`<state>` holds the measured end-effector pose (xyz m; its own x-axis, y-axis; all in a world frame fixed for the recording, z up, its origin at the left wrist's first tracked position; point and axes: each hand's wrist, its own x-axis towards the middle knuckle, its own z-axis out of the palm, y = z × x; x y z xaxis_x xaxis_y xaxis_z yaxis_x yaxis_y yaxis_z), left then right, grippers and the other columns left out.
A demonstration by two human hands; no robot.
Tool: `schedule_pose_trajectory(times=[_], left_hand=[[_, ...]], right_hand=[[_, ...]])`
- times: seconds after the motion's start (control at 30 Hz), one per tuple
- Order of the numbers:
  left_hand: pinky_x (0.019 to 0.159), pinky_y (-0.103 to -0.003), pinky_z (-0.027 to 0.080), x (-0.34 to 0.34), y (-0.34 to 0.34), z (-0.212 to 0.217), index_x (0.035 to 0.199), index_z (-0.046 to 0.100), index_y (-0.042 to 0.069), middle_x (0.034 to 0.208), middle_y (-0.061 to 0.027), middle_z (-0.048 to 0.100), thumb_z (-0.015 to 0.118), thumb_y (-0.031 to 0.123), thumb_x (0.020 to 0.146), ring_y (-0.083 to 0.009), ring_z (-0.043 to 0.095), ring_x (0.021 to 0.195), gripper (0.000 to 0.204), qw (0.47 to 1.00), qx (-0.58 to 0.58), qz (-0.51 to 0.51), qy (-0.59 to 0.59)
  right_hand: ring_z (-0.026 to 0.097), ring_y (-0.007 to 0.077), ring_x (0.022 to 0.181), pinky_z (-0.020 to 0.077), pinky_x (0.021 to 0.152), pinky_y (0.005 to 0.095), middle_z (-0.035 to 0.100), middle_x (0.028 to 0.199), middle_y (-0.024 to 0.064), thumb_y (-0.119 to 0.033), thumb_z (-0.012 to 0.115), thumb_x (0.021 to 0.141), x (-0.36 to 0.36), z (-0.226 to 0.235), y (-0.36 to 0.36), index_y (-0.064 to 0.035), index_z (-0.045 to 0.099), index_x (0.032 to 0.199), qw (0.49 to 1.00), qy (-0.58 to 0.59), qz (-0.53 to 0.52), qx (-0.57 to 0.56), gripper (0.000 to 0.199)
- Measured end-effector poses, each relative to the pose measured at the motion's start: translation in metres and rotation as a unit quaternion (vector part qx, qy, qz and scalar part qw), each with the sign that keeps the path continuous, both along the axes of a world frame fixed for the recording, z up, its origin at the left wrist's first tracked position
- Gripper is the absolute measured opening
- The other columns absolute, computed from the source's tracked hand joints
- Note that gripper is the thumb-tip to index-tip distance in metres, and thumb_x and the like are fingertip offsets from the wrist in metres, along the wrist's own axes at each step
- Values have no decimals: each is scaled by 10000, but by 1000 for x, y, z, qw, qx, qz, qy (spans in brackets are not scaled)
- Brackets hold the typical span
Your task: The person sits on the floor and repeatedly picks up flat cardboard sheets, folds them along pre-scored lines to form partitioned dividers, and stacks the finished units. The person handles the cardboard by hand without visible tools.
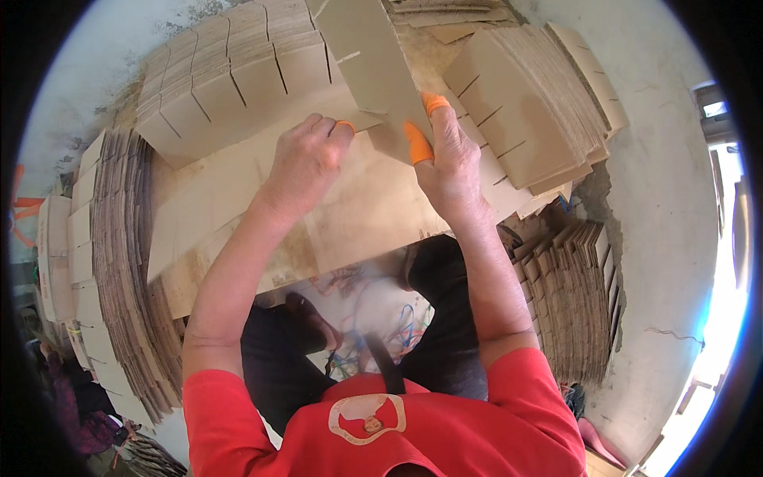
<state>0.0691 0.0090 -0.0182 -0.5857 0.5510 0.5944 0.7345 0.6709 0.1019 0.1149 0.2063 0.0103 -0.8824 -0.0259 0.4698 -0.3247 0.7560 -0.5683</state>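
The left hand (304, 163) is curled into a loose fist, knuckles up, with an orange rubber finger cot (345, 125) on one fingertip. It presses on the near edge of a long, flat, brown corrugated cardboard strip (238, 187) that lies across the table (373, 215). Whether the fingers pinch the strip or only bear on it cannot be determined, as the fingertips are folded under.

The right hand (447, 163) grips a second slotted brown cardboard strip (373, 56), held raised and tilted so that it runs from the hand toward the upper edge of the view, where it is cut off. Two orange finger cots (417, 141) are visible on this hand, at the thumb and one finger, clamped on the strip's lower corner.

The table surface is pale, worn sheet board, stained and scuffed. Its near edge ends above the person's knees.

Stacks of cut cardboard surround the work area:
- Upper left: a thick stack of slotted cardboard dividers (222, 75), matte, with evenly spaced narrow slits.
- Upper right: a fanned stack of slotted cardboard pieces (528, 103), overlapping like shingles.
- Left: a tall pile of corrugated sheets seen edge-on (123, 262), ribbed in texture.
- Right: a lower pile of corrugated sheets (572, 294), standing beside a rough pale wall (668, 215).

The red shirt (381, 429) fills the lower edge. Items on the floor between the legs are blurred and not identifiable.
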Motion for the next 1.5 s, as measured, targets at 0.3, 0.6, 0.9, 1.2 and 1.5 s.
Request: schedule_pose_trajectory(times=[0.3,0.6,0.9,1.2,1.5], left_hand=[[586,-366,516,7,6,1,824,596,35,727,-83,591,627,-52,652,-249,603,711,195,999,33,21,15],[564,-350,519,12,-4,-6,839,582,44,727,-80,591,621,-31,651,-241,610,705,207,998,34,39,21],[613,-413,495,35,3,15,877,588,2,736,-127,616,717,126,770,-307,599,669,208,950,177,-39,-253],[811,-393,466,-123,-39,-10,1063,579,53,949,-102,646,833,334,703,-280,570,991,523,970,-50,235,-42],[860,-442,447,-172,-56,-41,1072,524,87,1001,-86,632,740,124,745,-283,574,1001,394,977,-103,185,-17]], right_hand=[[651,404,864,546,676,412,644,1031,210,-21,669,873,-3,-23,-7,-44,463,1263,999,39,-13,10,441],[624,403,719,505,555,441,625,950,225,-14,573,881,0,-27,-8,-50,359,1307,999,24,38,16,477],[622,355,697,501,557,414,625,904,190,52,519,819,-10,-59,-7,-22,323,1386,999,-12,26,33,605],[628,303,656,522,591,370,662,984,164,108,533,760,1,-46,-7,-51,293,1487,1000,-2,20,-24,782],[647,289,686,529,607,357,681,980,155,192,534,692,-5,-43,-2,-71,312,1497,997,75,12,-11,875]])
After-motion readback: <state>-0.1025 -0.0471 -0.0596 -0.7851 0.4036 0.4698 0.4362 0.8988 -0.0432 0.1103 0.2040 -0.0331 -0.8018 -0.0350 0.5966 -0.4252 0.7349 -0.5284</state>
